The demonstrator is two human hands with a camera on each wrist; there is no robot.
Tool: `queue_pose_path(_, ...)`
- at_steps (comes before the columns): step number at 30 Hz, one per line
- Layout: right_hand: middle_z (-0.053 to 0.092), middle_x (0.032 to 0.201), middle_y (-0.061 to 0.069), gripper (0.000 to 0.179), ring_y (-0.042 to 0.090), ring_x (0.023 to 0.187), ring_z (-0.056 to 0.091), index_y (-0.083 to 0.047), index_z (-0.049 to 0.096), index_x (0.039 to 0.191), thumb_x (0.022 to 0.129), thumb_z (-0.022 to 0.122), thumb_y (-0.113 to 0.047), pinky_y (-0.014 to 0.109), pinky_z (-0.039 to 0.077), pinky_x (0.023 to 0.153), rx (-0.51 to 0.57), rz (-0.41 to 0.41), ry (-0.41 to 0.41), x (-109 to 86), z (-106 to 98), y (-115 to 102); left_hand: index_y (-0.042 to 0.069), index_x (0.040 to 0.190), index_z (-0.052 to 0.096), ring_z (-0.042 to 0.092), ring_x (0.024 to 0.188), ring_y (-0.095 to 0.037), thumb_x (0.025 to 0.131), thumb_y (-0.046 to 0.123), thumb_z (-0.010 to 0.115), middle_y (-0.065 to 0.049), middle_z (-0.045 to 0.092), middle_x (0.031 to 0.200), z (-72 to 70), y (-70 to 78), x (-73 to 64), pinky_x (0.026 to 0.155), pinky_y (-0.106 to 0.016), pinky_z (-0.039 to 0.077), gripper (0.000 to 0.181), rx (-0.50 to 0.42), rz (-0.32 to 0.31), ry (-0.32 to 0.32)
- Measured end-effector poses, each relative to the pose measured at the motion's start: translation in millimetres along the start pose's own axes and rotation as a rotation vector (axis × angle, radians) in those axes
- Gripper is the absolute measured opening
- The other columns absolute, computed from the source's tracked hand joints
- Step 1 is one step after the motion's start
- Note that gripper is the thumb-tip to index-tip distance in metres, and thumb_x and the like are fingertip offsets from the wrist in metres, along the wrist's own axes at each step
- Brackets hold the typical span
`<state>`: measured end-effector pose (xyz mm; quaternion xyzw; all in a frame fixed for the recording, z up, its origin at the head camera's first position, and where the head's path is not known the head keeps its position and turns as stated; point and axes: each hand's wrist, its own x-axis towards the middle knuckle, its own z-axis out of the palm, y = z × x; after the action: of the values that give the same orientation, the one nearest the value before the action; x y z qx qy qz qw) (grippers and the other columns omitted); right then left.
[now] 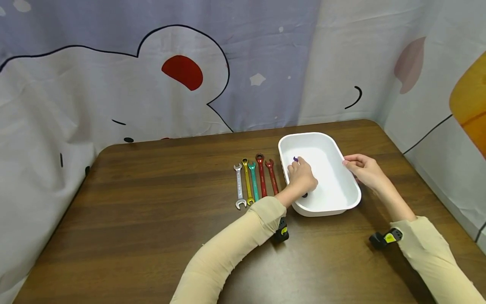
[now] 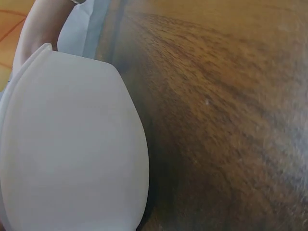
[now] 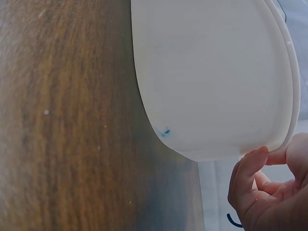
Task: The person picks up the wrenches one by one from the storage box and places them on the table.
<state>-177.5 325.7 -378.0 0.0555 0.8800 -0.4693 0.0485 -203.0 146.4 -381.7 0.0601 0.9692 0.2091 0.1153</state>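
Note:
A white plastic tray (image 1: pixel 328 177) stands at the right of the table. My left hand (image 1: pixel 302 174) reaches over its near-left rim and holds a purple wrench (image 1: pixel 295 159) inside, close to the left wall. Only the purple open end shows past the fingers, and a dark end near the wrist; the middle is covered by the hand. On the opposite side my right hand (image 1: pixel 365 171) pinches the tray's right rim between thumb and fingers. In the right wrist view that hand (image 3: pixel 269 187) is at the rim's corner. The left wrist view shows the tray's outer wall (image 2: pixel 77 139).
Left of the tray several wrenches lie side by side: a silver one (image 1: pixel 239 185), a yellow one (image 1: pixel 247 179), a teal one (image 1: pixel 254 179) and two red, one ring-ended (image 1: pixel 261 175), one open-ended (image 1: pixel 271 175). A printed curtain (image 1: pixel 265 84) hangs behind the wooden table (image 1: pixel 152 211).

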Motion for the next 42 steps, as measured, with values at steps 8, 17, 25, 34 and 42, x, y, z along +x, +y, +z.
queue_pose_path(8, 0.056, 0.087, -0.016, 0.051, -0.003, 0.074, 0.054, 0.008, 0.046, 0.130, 0.100, 0.047, -0.033, 0.023, 0.052, 0.061, 0.000, -0.001, 0.003, -0.6, 0.4, -0.7, -0.003, 0.143, 0.036, 0.044, 0.110, -0.018, 0.086, 0.026, 0.064, -0.011, 0.051, 0.131, 4.9, 0.9, 4.2, 0.094, -0.026, 0.034, 0.071, 0.231, 0.010, 0.028)
queue_pose_path(17, 0.057, 0.092, -0.009, 0.051, -0.002, 0.075, 0.054, 0.007, 0.046, 0.131, 0.100, 0.047, -0.034, 0.022, 0.052, 0.062, -0.016, -0.003, 0.002, 0.3, 0.5, -0.4, 0.011, 0.105, 0.069, 0.048, 0.091, -0.014, 0.085, 0.025, 0.063, -0.002, 0.064, 0.100, 7.7, -3.4, 6.9, 0.072, -0.025, 0.035, 0.025, 0.393, 0.109, 0.116)
queue_pose_path(25, 0.056, 0.089, -0.014, 0.052, -0.002, 0.074, 0.054, 0.007, 0.046, 0.131, 0.100, 0.047, -0.034, 0.022, 0.051, 0.061, -0.010, -0.005, 0.004, 0.5, 0.0, 0.5, 0.014, 0.097, 0.071, 0.051, 0.092, -0.015, 0.084, 0.023, 0.065, -0.001, 0.069, 0.099, 8.0, -3.7, 6.2, 0.072, -0.026, 0.038, 0.017, 0.334, 0.119, 0.127)
queue_pose_path(34, 0.056, 0.090, -0.012, 0.052, -0.002, 0.074, 0.054, 0.007, 0.046, 0.131, 0.100, 0.047, -0.034, 0.022, 0.051, 0.061, -0.009, -0.004, 0.003, 0.5, 0.2, 0.3, 0.013, 0.095, 0.071, 0.052, 0.090, -0.014, 0.083, 0.020, 0.068, -0.001, 0.068, 0.095, 6.5, -3.5, 4.9, 0.071, -0.025, 0.039, 0.014, 0.262, 0.114, 0.120)
queue_pose_path(42, 0.056, 0.089, -0.014, 0.052, -0.002, 0.074, 0.054, 0.008, 0.045, 0.131, 0.100, 0.047, -0.034, 0.022, 0.052, 0.061, -0.002, -0.005, 0.004, -0.1, 0.2, 0.1, 0.010, 0.095, 0.071, 0.057, 0.090, -0.016, 0.083, 0.018, 0.068, -0.005, 0.069, 0.095, 4.2, -4.6, 4.2, 0.070, -0.025, 0.043, 0.015, 0.151, 0.118, 0.118)
